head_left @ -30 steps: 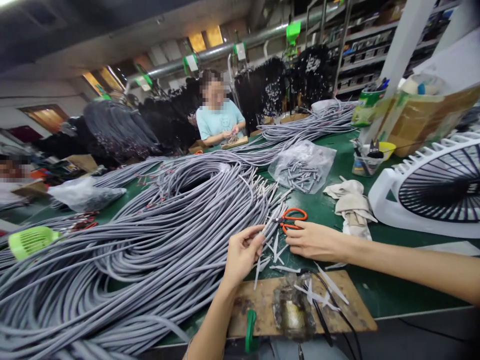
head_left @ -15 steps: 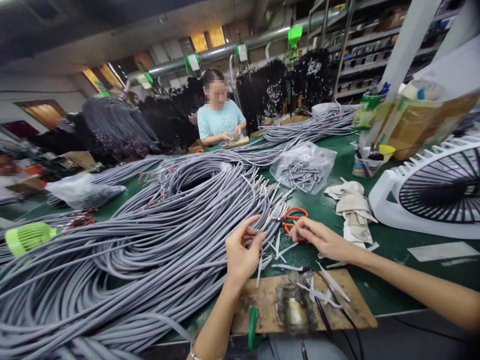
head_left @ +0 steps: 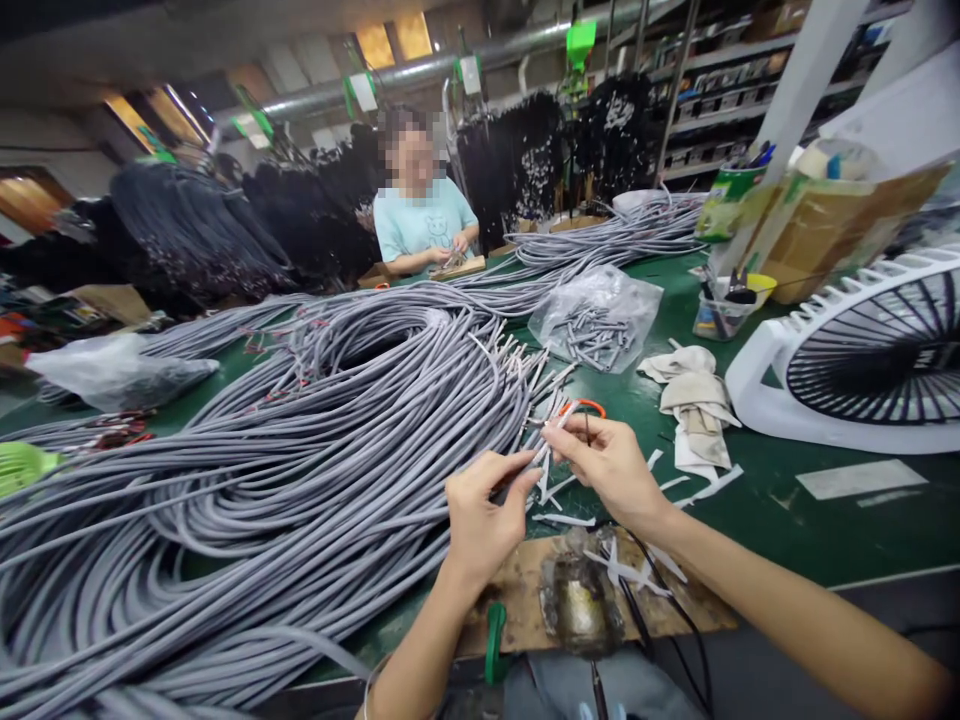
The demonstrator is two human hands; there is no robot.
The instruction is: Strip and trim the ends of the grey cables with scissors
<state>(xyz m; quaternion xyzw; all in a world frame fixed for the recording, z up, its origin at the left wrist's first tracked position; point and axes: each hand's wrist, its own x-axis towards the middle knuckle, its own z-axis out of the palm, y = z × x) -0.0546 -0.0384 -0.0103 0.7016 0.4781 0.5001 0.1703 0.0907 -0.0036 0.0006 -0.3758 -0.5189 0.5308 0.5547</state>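
My left hand (head_left: 486, 510) is closed, thumb and fingers pinched on a grey cable near its stripped end. My right hand (head_left: 609, 470) pinches the white tip (head_left: 561, 418) of that same cable, a little above and to the right of the left hand. Behind the right hand lie orange-handled scissors (head_left: 590, 406), mostly covered by the fingers. To the left spreads a big coil of grey cables (head_left: 322, 450), their pale ends gathered close to both hands. White scraps (head_left: 564, 520) are strewn on the green table below the hands.
In front of me a wooden board (head_left: 517, 590) carries a dark metal block and a green clip (head_left: 495, 640). On the right stand a white fan (head_left: 862, 360), a crumpled cloth (head_left: 694, 400) and a plastic bag of grey pieces (head_left: 596, 320). A co-worker (head_left: 424, 225) sits across the table.
My right hand has left the orange handles and moved up and left to the cable end, beside my left hand. The left hand keeps its pinch. The view has shifted slightly.
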